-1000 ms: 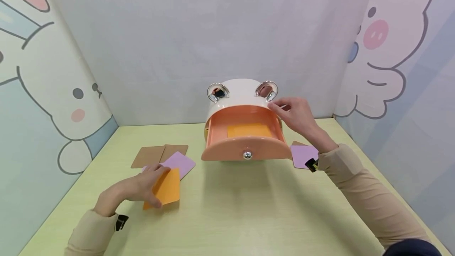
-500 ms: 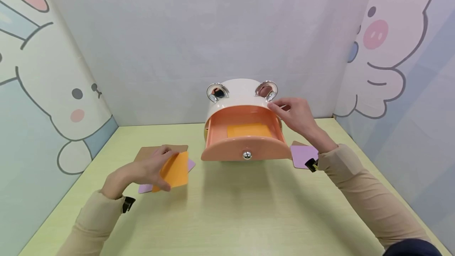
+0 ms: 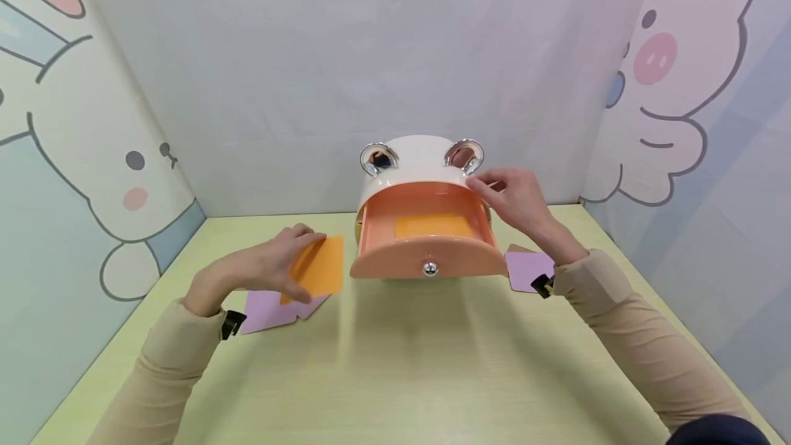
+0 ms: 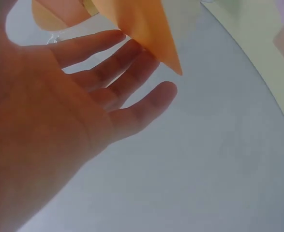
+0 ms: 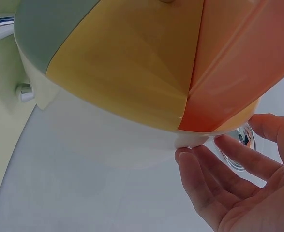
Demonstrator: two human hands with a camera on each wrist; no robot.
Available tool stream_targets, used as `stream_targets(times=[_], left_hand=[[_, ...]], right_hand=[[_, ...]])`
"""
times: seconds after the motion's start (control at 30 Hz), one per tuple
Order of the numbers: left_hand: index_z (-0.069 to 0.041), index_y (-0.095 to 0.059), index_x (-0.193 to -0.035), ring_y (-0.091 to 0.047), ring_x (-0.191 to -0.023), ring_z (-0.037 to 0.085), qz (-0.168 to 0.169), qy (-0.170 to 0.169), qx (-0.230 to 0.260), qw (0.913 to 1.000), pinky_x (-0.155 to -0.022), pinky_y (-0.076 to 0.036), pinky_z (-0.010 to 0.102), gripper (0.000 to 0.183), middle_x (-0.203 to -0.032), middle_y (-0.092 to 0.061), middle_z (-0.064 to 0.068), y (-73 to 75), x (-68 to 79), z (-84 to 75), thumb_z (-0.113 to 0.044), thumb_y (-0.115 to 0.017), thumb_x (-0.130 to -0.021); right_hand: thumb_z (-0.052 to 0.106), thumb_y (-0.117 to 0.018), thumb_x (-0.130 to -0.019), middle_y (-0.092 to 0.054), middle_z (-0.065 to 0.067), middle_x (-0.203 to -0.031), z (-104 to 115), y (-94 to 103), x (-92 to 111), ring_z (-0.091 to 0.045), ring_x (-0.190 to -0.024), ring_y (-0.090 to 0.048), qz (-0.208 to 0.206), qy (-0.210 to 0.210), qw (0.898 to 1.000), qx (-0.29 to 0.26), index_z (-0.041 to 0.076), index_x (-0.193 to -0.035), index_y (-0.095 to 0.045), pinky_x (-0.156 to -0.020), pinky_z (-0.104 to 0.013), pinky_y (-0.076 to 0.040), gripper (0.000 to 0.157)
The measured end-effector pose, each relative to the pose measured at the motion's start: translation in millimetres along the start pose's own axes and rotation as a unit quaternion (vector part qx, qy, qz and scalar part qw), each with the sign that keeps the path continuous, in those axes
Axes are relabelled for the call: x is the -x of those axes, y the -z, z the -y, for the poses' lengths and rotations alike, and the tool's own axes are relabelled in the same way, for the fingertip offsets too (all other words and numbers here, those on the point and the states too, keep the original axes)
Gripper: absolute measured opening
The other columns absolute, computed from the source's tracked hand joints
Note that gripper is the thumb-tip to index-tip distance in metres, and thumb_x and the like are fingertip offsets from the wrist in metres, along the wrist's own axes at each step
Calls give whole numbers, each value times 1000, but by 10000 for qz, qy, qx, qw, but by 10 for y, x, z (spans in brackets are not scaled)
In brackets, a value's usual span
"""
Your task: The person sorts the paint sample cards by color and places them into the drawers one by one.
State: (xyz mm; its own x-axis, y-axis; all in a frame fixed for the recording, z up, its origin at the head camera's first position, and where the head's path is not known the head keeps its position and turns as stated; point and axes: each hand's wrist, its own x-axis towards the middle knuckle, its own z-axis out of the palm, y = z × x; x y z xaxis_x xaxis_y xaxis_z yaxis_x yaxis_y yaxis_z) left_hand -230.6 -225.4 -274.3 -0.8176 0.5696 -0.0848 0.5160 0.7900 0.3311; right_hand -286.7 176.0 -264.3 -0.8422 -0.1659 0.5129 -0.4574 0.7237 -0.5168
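Observation:
An orange card [image 3: 324, 266] is pinched between the thumb and fingers of my left hand [image 3: 268, 263], raised over purple cards [image 3: 267, 311] on the left. In the left wrist view the card [image 4: 151, 29] tilts across the fingertips. A frog-shaped drawer box [image 3: 420, 156] with a white shell and chrome eyes stands at the centre back. Its peach drawer [image 3: 383, 263] is pulled out, and another orange card [image 3: 435, 226] lies inside. My right hand [image 3: 519, 201] grips the shell's upper right edge; the right wrist view shows the fingertips on the white rim [image 5: 190, 140].
Right of the box, a purple card [image 3: 529, 271] overlaps a brown one [image 3: 516, 248] on the pale green table [image 3: 420, 376]. A grey wall [image 3: 278, 74] stands behind, with cartoon-printed panels [image 3: 93, 156] at both sides. The drawer juts forward with a round chrome knob [image 3: 430, 269].
My left hand has lifted the orange card and carried it up and right towards the drawer, exposing more of the purple cards and covering the brown ones. My right hand stays at the shell's edge.

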Motion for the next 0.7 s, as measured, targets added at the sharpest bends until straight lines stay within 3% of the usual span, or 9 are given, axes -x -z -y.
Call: stream_targets(times=[0.2,0.5,0.7], left_hand=[[-5,-40,-143,-47,-111,24,-148,-125,-3,9998,-92,-48,40,87,-135,-43,11,110,-46,-71,-25,-83,-70],[-2,-48,-135,-49,-118,30,-462,-565,-132,9972,-101,-43,49,80,-133,-48,14,294,-46,-124,-30,-85,-70],[-8,-52,-132,-49,-119,27,-532,-725,-54,9959,-102,-43,48,73,-131,-50,9,362,-89,-175,-33,-84,-72]], right_hand=[[36,-62,-94,-74,-12,-93,-2,1,0,-27,-84,-68,4,-12,10000,-15,7,-103,-75,-74,-38,-55,33],[35,-62,-93,-74,-11,-93,-4,-1,1,-26,-83,-68,10,1,10000,-41,7,-103,-75,-74,-38,-55,32],[36,-62,-94,-74,-12,-93,-4,4,0,-26,-83,-68,32,-3,10000,-24,7,-104,-75,-73,-37,-55,33]])
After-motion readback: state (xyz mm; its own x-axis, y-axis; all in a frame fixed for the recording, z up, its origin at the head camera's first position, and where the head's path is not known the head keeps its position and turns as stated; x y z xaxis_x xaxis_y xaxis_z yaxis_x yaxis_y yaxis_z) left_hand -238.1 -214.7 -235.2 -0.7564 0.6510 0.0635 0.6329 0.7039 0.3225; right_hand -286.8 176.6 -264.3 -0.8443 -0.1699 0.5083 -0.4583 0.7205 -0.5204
